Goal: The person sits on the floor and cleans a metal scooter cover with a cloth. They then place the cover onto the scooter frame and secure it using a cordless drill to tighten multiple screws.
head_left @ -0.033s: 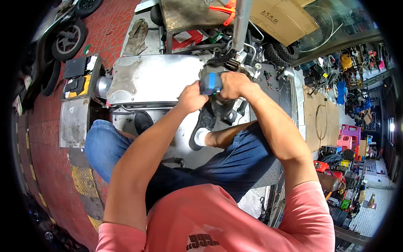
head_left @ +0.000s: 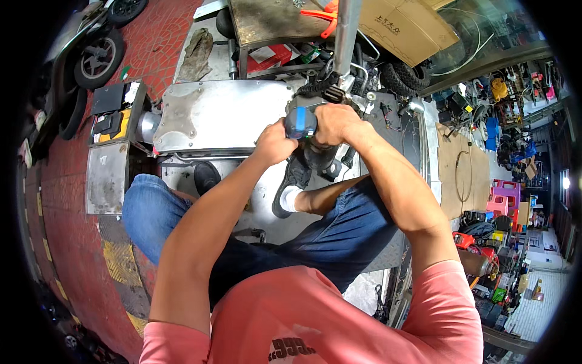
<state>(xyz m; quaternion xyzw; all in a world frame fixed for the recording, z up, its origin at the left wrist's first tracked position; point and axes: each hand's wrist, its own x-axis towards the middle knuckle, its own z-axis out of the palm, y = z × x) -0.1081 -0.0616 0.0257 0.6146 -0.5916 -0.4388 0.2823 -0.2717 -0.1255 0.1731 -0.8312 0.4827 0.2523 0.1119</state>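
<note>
A blue-and-black power tool [head_left: 299, 123], probably a cordless driver, is between my hands over the right end of a scooter-like vehicle. My right hand [head_left: 337, 124] is closed around its right side. Against its left side rests my left hand [head_left: 276, 142], fingers curled; their tips are hidden behind the tool. The tool's working end and what it touches cannot be seen. To the left stretches the vehicle's flat silver metal deck [head_left: 227, 115], with bolts along its edges. Beneath the tool sits a dark round part [head_left: 319, 156], close to my shoe [head_left: 297, 176].
A metal pole [head_left: 348, 42] rises just beyond my hands. Behind the deck stands a worn bench [head_left: 279, 24] with orange-handled clamps or pliers [head_left: 327, 21] on it. A cardboard box [head_left: 409, 30] and tires [head_left: 406, 79] are at the back right. An opened battery box [head_left: 115, 112] is left.
The tool has shifted very slightly left, and my right hand with it. The rest looks the same.
</note>
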